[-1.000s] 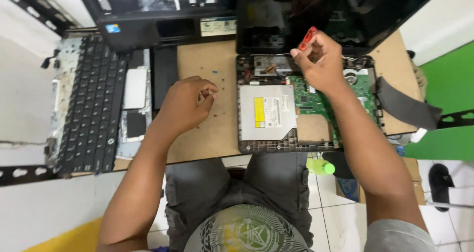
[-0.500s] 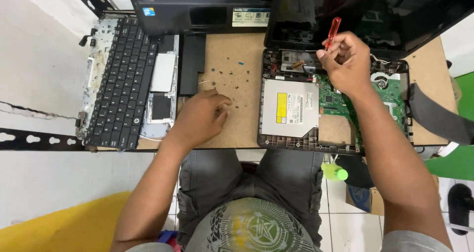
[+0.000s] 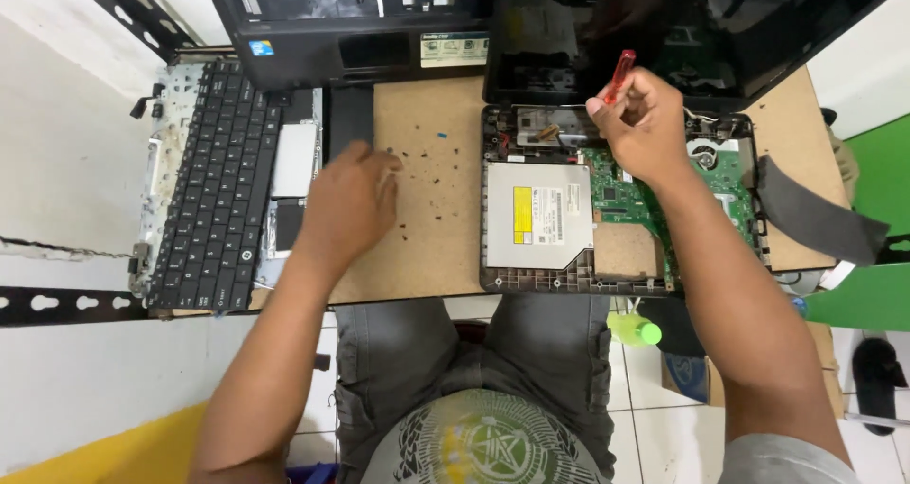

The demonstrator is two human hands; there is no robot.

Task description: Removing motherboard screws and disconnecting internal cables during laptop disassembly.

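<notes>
- On the particle-board table [image 3: 431, 247]: detached black keyboard [image 3: 204, 185] at 9 o'clock, opened laptop base [image 3: 621, 204] at 3 o'clock with silver optical drive [image 3: 536, 216] and green circuit board [image 3: 640, 200] exposed
- Black laptop shell [image 3: 351, 19] at 12 o'clock; grey strap [image 3: 815, 220] at far 3 o'clock
- Small dark screws [image 3: 417, 176] scattered mid-table, just beside the left hand
- Left hand [image 3: 349, 207] blurred, palm down, fingers loosely spread over the board near the screws; cannot tell if it pinches one
- Right hand [image 3: 643, 128] clenched around red-handled screwdriver [image 3: 618, 74], above the circuit board, handle pointing to 12 o'clock
</notes>
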